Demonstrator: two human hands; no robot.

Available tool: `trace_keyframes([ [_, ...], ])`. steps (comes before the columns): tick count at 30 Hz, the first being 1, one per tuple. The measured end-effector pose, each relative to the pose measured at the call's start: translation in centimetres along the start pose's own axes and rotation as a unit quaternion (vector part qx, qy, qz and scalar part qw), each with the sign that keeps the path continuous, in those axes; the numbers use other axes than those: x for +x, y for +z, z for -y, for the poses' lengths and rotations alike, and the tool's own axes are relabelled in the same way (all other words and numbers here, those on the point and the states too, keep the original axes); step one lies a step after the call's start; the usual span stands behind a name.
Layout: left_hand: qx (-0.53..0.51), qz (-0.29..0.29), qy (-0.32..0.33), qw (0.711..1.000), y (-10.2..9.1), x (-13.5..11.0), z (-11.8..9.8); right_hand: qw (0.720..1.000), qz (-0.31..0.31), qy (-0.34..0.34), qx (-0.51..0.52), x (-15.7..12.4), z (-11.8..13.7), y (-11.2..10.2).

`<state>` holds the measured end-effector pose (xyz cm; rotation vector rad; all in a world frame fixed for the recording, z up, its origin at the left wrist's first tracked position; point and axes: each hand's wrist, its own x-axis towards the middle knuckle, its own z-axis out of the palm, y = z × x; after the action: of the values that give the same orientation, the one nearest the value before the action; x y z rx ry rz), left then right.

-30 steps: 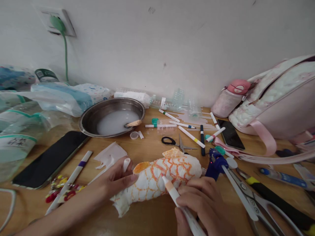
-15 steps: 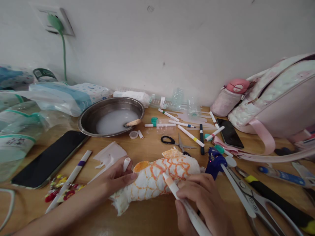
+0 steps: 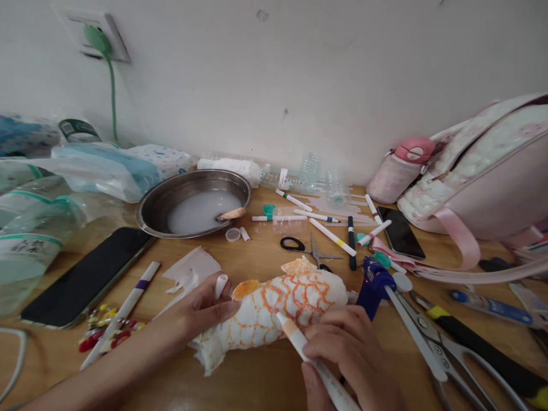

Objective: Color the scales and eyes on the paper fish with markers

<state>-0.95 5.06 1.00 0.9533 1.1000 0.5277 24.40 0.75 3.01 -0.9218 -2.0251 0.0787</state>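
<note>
Marker (image 3: 306, 351) tip shifted left, crinkled papier-mâché fish (image 3: 274, 311), right hand (image 3: 351, 357) gripping.

The white marker pen (image 3: 295, 338) in the right hand (image 3: 355, 359) runs off the bottom edge. The pink quilted backpack (image 3: 483, 165) is cut by the right edge.

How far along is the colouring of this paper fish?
Done: orange scale lines cover most of the paper fish. In hand: the right hand presses the marker tip to its lower side, while the left hand steadies it, cap between the fingers. Left: the tail end is bare white.
</note>
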Motion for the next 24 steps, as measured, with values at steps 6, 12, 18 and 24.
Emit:
trace_keyframes([
  [6,-0.011,-0.020,-0.006,1.000,0.13,0.06,0.22,1.000,-0.014,0.005,-0.016,0.07,-0.03,0.25],
  [12,-0.014,-0.022,-0.014,1.000,0.48,-0.18,-0.23,1.000,0.018,-0.004,0.005,-0.43,-0.41,0.10],
  [18,-0.012,-0.024,-0.019,0.999,0.31,-0.06,-0.03,0.999,0.035,-0.009,0.011,-0.47,-0.33,-0.01],
  [24,-0.008,-0.026,-0.019,0.999,0.42,-0.21,-0.17,1.000,-0.003,0.002,-0.014,-0.09,-0.39,0.16],
])
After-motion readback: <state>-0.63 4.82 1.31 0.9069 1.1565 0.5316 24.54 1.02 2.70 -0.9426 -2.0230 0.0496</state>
